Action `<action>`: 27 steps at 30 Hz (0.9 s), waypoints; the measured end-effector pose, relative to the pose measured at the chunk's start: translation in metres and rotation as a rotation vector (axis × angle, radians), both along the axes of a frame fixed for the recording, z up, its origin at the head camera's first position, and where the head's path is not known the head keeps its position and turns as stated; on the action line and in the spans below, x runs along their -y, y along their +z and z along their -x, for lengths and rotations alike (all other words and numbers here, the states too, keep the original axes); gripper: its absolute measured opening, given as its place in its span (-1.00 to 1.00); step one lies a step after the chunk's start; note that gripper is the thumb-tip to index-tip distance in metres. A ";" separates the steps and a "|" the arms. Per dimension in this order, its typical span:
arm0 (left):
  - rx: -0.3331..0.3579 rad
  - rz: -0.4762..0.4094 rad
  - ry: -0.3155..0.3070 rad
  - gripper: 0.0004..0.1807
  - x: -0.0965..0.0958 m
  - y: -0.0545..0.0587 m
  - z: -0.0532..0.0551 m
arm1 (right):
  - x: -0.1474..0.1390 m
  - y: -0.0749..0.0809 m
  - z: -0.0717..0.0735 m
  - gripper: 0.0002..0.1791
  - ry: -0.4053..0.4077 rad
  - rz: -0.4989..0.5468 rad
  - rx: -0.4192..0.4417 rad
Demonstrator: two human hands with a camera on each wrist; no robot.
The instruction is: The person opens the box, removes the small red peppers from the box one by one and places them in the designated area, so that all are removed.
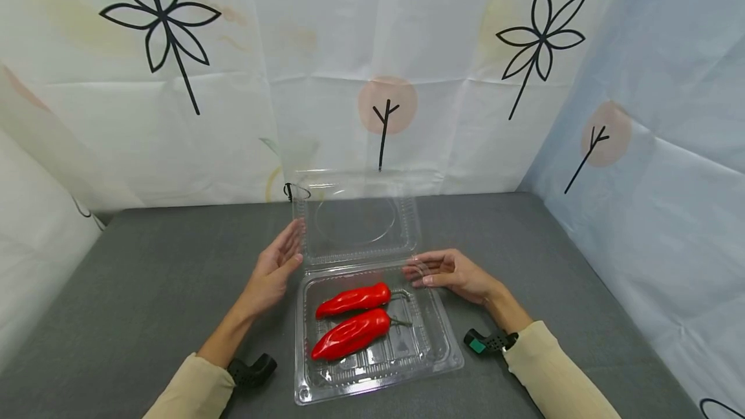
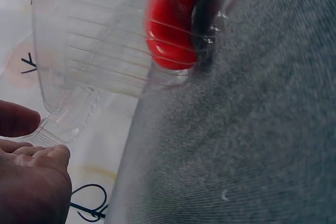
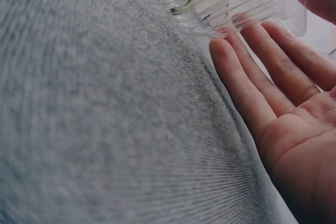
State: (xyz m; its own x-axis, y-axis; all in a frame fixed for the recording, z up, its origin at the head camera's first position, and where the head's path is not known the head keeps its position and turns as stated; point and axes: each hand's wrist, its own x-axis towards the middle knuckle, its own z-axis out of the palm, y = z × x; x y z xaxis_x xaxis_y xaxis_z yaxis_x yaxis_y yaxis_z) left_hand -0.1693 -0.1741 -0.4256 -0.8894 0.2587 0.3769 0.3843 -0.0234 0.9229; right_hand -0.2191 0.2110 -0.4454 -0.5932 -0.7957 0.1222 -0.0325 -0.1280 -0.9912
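A clear plastic clamshell container [image 1: 378, 390] stands on the grey cloth with its lid [image 1: 355, 247] swung back away from me. Two red peppers [image 1: 352, 335] with green stems lie side by side in the base. My left hand [image 1: 273, 273] is at the left side near the hinge, fingers extended along the lid's edge and thumb apart from them. At the right back corner, my right hand [image 1: 451, 273] has straight fingers touching the plastic, its thumb spread. The right wrist view shows those fingers [image 3: 283, 69] beside the ribbed wall. Whether the left fingertips touch the plastic is unclear.
The grey cloth-covered table [image 1: 174, 264] runs back to a white printed curtain [image 1: 326, 83]. A bluish curtain [image 1: 658, 167] hangs along the right side. Dark wrist straps [image 1: 250, 372] sit at both sleeves.
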 end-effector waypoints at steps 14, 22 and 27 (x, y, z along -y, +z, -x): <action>0.190 -0.021 0.015 -0.36 -0.005 -0.015 0.019 | 0.001 -0.006 -0.001 -0.47 0.024 0.074 -0.013; 0.251 0.056 0.037 -0.38 -0.007 -0.016 0.024 | 0.000 -0.010 0.000 -0.47 -0.030 0.098 0.015; 0.305 0.072 0.055 -0.39 -0.008 -0.016 0.025 | -0.002 -0.012 0.003 -0.49 -0.025 0.111 0.012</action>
